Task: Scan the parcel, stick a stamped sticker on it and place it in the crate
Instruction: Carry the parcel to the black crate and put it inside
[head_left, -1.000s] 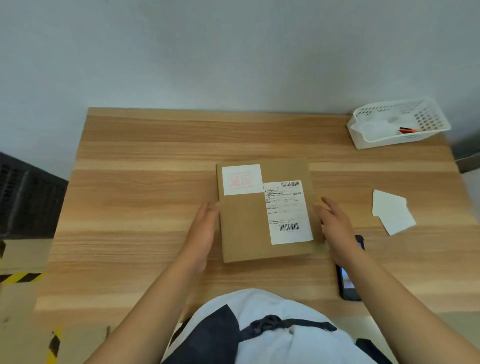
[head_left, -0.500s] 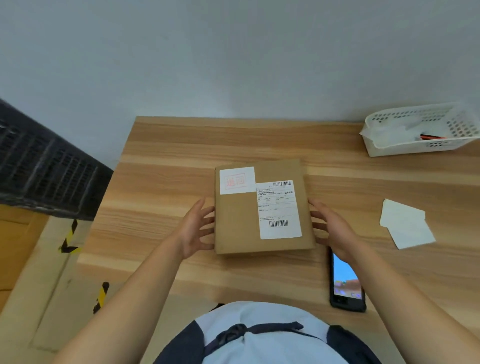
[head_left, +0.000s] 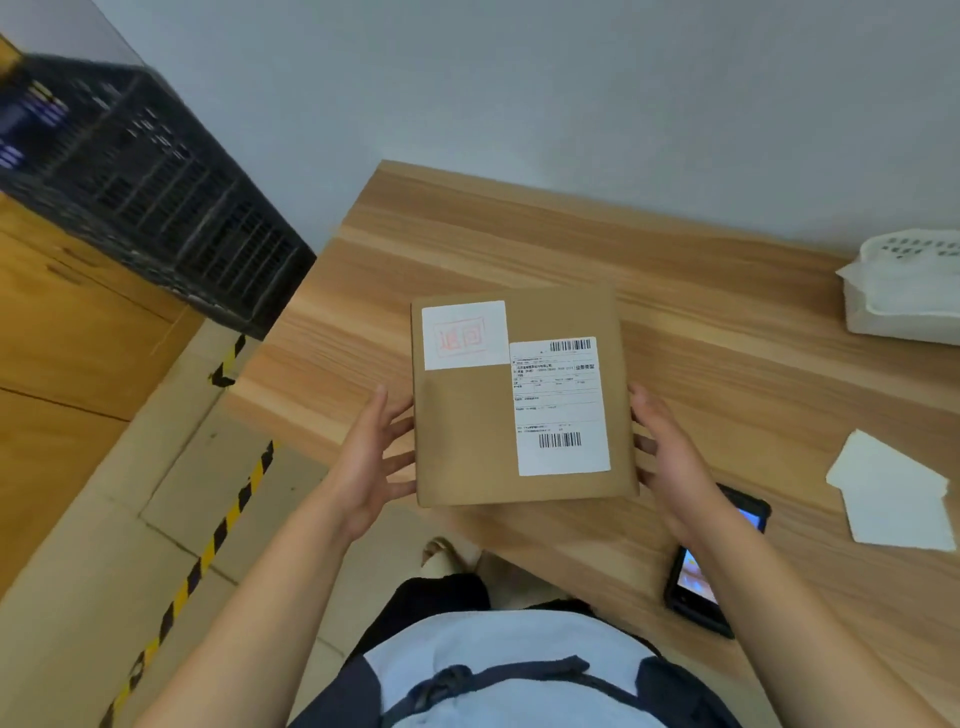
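A flat brown cardboard parcel (head_left: 467, 436) is held between both hands above the near left corner of the wooden table (head_left: 519, 249). On its top are a white sticker with a red stamp (head_left: 464, 335) and a white shipping label with barcodes (head_left: 561, 408). My left hand (head_left: 371, 457) grips the parcel's left edge, fingers spread under it. My right hand (head_left: 670, 457) grips the right edge. A black slatted crate (head_left: 156, 192) stands off the table to the far left, on a wooden surface.
A phone-like scanner (head_left: 711, 566) with a lit screen lies on the table by my right wrist. White blank stickers (head_left: 888, 493) lie at the right. A white plastic basket (head_left: 909, 291) sits at the far right. Yellow-black floor tape (head_left: 208, 551) runs below left.
Both hands closed on the parcel's sides and lifted it off the table toward the left corner. The view swung left, bringing the black crate into sight.
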